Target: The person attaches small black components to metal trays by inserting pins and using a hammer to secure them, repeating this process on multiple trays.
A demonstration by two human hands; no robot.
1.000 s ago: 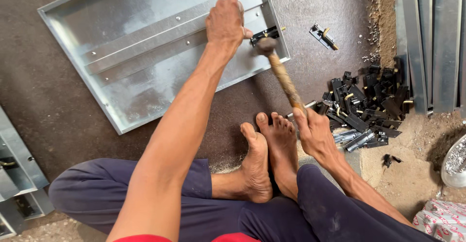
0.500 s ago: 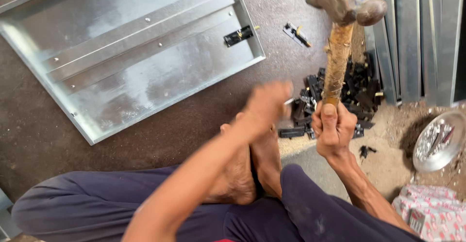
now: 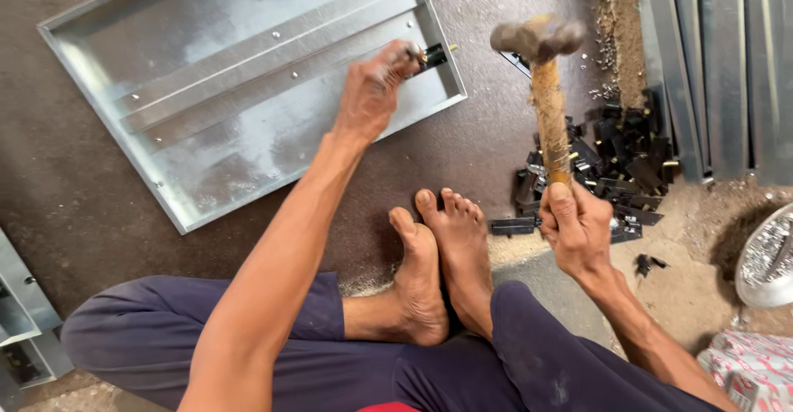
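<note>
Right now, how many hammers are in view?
1: the hammer is raised upright in the right hand, above the pile of black parts. None elsewhere, though the pile could hide things.

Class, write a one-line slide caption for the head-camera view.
Seated on the floor, right hand raises a wooden-handled hammer while left hand steadies a black fitting on a galvanised sheet-metal panel.

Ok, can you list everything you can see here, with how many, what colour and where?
Metal tray: one, silver, on the floor, upper left.
Small fitting: one, black, at the tray's right rim.
Hammer: one, wooden handle, raised at right.
Heap of fittings: many, black, floor at right.
Metal panels: several, grey, upper right.
Bowl: one, silver, right edge.
Left hand: on the small fitting.
Right hand: gripping the hammer.
Feet: two, bare, centre.
</note>
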